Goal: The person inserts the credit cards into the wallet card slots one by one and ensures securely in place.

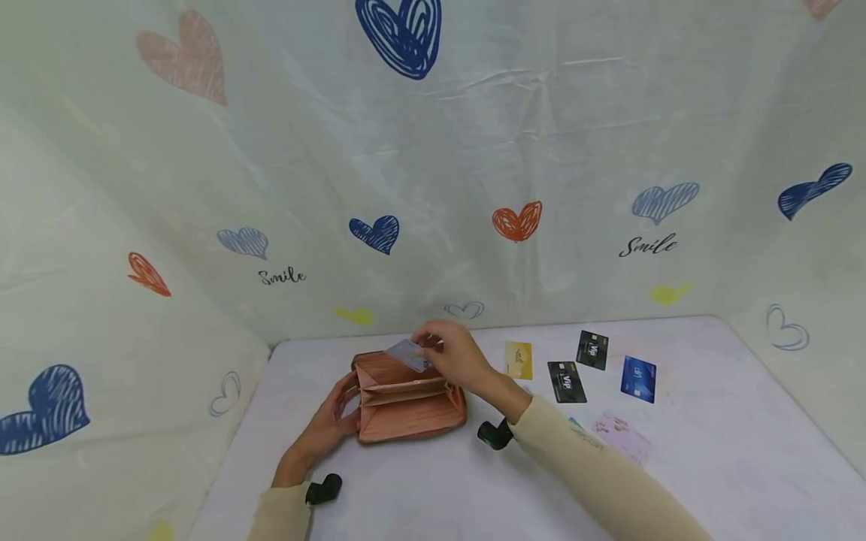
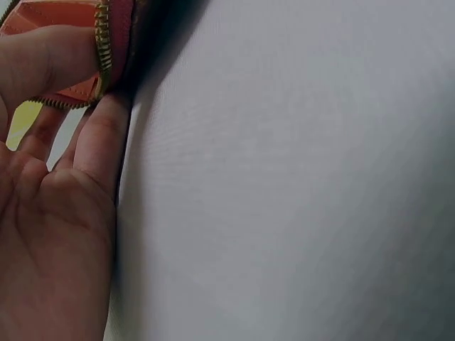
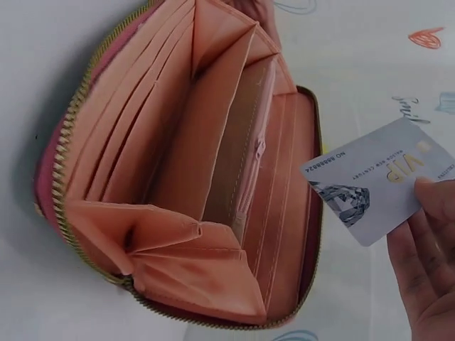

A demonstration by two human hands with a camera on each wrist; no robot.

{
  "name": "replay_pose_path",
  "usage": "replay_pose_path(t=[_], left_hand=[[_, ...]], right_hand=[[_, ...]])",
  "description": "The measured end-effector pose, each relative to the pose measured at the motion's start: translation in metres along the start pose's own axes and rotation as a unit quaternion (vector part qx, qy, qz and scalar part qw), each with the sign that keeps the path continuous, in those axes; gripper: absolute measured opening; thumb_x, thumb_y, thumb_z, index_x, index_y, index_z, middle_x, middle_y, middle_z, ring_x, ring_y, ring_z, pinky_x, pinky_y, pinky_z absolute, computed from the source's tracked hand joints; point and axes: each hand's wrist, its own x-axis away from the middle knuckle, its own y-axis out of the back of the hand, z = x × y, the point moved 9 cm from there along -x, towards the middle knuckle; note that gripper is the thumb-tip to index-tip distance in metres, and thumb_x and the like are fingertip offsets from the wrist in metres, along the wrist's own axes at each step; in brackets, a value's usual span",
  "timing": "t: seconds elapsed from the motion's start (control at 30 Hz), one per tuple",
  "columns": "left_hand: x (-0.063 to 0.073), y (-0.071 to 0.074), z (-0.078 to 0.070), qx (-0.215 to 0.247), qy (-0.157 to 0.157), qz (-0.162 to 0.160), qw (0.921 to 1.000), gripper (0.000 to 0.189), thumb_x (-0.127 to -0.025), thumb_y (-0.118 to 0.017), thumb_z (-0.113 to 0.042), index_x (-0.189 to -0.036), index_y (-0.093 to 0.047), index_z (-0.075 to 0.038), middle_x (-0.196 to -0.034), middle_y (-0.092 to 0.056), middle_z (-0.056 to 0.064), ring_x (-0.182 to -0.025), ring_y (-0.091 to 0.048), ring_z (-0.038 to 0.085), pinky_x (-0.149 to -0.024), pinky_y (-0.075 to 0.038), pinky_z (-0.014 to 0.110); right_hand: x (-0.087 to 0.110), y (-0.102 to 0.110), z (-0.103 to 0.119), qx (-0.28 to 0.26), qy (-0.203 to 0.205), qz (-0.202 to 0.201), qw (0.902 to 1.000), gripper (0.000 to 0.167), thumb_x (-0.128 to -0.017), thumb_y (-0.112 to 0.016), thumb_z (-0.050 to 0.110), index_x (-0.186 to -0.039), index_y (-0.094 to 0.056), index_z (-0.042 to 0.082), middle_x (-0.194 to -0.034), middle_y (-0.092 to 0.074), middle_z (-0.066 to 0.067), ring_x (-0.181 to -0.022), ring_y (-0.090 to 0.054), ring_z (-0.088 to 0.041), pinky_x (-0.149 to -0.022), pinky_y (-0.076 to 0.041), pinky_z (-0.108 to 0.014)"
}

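A pink-orange zip-around wallet (image 1: 413, 421) lies spread wide on the table, its pleated compartments facing up. At its left end my left hand (image 1: 325, 428) grips the edge; in the left wrist view the thumb lies over the brass zipper (image 2: 104, 42) and fingers are on the far side. My right hand (image 1: 463, 361) pinches a silver VIP card (image 3: 384, 181) between thumb and fingers, over the wallet's back edge. In the right wrist view the card is apart from the card slots (image 3: 288, 177), and a zipped inner pocket (image 3: 250, 167) shows in the middle.
Right of the wallet lie a gold card (image 1: 519, 361), two black VIP cards (image 1: 567, 382) and a blue card (image 1: 639, 379). A pink patterned paper (image 1: 622, 436) lies partly under the right forearm. Behind the white table (image 1: 406, 496) hangs a heart-printed sheet (image 1: 446, 165).
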Motion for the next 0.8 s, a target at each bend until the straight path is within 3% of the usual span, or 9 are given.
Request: replay_pose_path(t=[0.13,0.3,0.57,0.8], left_hand=[[0.001,0.0,0.003,0.006,0.016,-0.002,0.9998,0.096,-0.09,-0.075,0.006,-0.167,-0.019,-0.006,-0.173,-0.018,0.021,-0.16,-0.017,0.043,-0.124,-0.024,0.06],[0.001,0.0,0.003,0.005,-0.003,0.005,1.0,0.095,-0.091,-0.076,0.006,-0.167,-0.019,-0.003,-0.172,-0.019,0.025,-0.159,-0.016,0.045,-0.124,-0.024,0.059],[0.0,0.0,0.004,-0.001,-0.018,0.009,0.9998,0.096,-0.091,-0.077,0.003,-0.167,-0.018,-0.003,-0.171,-0.02,0.025,-0.157,-0.021,0.041,-0.115,-0.037,0.021],[-0.001,0.001,0.001,0.002,-0.038,0.013,0.9992,0.094,-0.091,-0.075,0.004,-0.167,-0.019,-0.001,-0.171,-0.02,0.026,-0.156,-0.019,0.045,-0.112,-0.036,0.017]], right_hand=[[-0.004,-0.011,0.007,0.019,0.029,0.013,0.9993,0.018,-0.094,-0.073,-0.007,-0.109,-0.076,0.003,-0.107,-0.074,-0.01,-0.097,-0.072,-0.022,-0.085,-0.061,-0.027],[-0.009,-0.02,0.013,0.047,0.05,0.015,0.9975,0.019,-0.095,-0.072,-0.008,-0.108,-0.077,0.005,-0.105,-0.074,-0.007,-0.096,-0.071,-0.019,-0.084,-0.06,-0.026],[-0.014,-0.031,0.012,0.078,0.068,0.014,0.9945,0.02,-0.095,-0.072,-0.008,-0.108,-0.077,0.006,-0.105,-0.074,-0.005,-0.095,-0.072,-0.017,-0.084,-0.06,-0.023],[-0.018,-0.038,0.008,0.119,0.073,0.015,0.9901,0.018,-0.095,-0.073,-0.005,-0.108,-0.077,0.007,-0.104,-0.073,-0.003,-0.097,-0.072,-0.016,-0.084,-0.06,-0.027]])
